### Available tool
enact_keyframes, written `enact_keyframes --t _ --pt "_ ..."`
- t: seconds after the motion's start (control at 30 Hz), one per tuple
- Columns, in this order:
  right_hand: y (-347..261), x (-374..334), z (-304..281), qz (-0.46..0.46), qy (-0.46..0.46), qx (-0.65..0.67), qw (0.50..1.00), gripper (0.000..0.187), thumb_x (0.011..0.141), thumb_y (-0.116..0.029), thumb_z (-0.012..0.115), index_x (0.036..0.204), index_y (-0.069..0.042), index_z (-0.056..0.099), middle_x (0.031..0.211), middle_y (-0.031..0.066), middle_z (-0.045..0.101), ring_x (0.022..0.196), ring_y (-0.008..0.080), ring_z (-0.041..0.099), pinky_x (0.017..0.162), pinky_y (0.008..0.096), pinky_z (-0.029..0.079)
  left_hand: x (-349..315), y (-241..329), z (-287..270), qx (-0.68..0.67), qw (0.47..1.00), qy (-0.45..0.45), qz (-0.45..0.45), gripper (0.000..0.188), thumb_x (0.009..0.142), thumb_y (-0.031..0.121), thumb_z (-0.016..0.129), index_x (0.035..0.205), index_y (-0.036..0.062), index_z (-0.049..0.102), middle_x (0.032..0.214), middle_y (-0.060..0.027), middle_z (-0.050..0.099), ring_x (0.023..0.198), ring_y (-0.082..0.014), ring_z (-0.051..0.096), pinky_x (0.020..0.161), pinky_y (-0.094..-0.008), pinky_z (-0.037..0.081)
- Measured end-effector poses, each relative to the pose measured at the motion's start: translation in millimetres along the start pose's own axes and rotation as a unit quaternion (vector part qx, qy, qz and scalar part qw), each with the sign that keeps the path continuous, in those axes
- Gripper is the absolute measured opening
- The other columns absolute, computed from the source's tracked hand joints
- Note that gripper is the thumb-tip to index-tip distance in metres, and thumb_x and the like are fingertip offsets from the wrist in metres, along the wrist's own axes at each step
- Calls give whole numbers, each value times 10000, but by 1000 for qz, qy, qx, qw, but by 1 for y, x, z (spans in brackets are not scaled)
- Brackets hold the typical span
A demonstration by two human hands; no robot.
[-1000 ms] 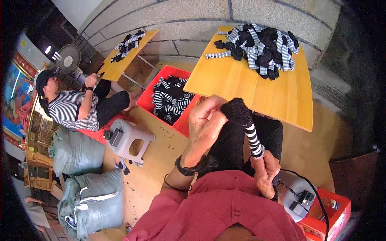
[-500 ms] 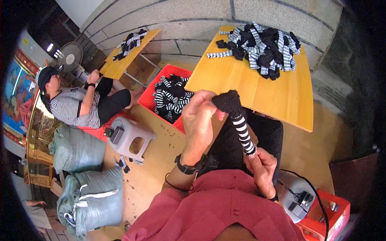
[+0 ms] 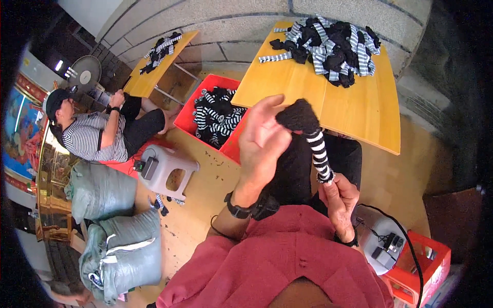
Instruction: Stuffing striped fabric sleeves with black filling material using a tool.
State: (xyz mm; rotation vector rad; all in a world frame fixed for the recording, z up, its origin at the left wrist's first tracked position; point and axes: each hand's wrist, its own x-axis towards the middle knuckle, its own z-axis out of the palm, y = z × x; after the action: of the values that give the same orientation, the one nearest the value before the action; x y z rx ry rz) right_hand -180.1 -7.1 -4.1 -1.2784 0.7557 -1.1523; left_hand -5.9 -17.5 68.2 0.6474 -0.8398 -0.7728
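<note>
A knit piece [image 3: 319,154] with a black-and-white striped tube and a wide, fuzzy black end slants upward in front of me. My right hand [image 3: 340,200] pinches the pale lower rim of its striped tube. Close to the black end on the left, my left hand [image 3: 264,141] has its fingers spread, the palm turned toward the knit piece. Its thumb side lies near the black part; whether they touch I cannot tell. A heap of similar black and grey-striped knit pieces [image 3: 334,49] lies on the yellow table [image 3: 287,84] ahead.
Left of the table stands a red bin [image 3: 185,120] holding striped knit pieces. A co-worker [image 3: 97,128] sits farther left near a second table [image 3: 141,84]. Grey stools [image 3: 179,164], stuffed sacks [image 3: 128,256] and a red crate [image 3: 436,251] stand around, with a black cable [image 3: 405,236] at right.
My left hand has let go of the black end and spread its fingers. The knit piece has shifted slightly right and up, still held by my right hand.
</note>
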Motion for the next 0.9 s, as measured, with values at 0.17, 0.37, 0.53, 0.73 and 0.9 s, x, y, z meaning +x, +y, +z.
enact_keyframes --t 0.17,0.37,0.53,0.73,0.9 --pt "4 -3 2 -97 -19 -147 984 85 866 -56 560 879 18 602 555 22 513 500 74 482 461 233 393 -1 -4 8 -63 987 -82 -125 352 932 273 456 1185 30 425 916 -148 581 785 -278 609 758 -390 490" --pt "7 -3 8 -172 -3 -205 964 41 832 -26 574 812 9 564 541 72 516 461 156 525 443 274 399 -6 -4 19 -198 960 -80 -182 323 966 376 315 922 88 454 618 -2 378 457 -104 352 484 -264 335" --pt "12 -6 8 -179 -15 -193 965 45 806 -22 587 783 3 558 545 77 532 454 191 541 434 286 394 -13 -12 9 -283 936 -132 -162 383 950 452 288 963 105 451 579 9 366 406 -84 312 425 -249 306" --pt "13 -7 14 -122 -18 -159 980 97 842 -74 581 789 5 565 554 53 530 473 136 521 439 274 388 -4 11 14 -184 964 -79 -173 505 937 519 202 1076 108 462 574 -12 400 388 -100 324 421 -252 309" --pt "16 -12 24 -45 -24 -35 998 130 867 -100 572 786 1 565 583 9 527 512 74 480 448 239 367 -8 8 16 -239 958 -12 -161 471 957 435 282 1049 49 535 593 -44 464 422 -123 388 442 -249 343"
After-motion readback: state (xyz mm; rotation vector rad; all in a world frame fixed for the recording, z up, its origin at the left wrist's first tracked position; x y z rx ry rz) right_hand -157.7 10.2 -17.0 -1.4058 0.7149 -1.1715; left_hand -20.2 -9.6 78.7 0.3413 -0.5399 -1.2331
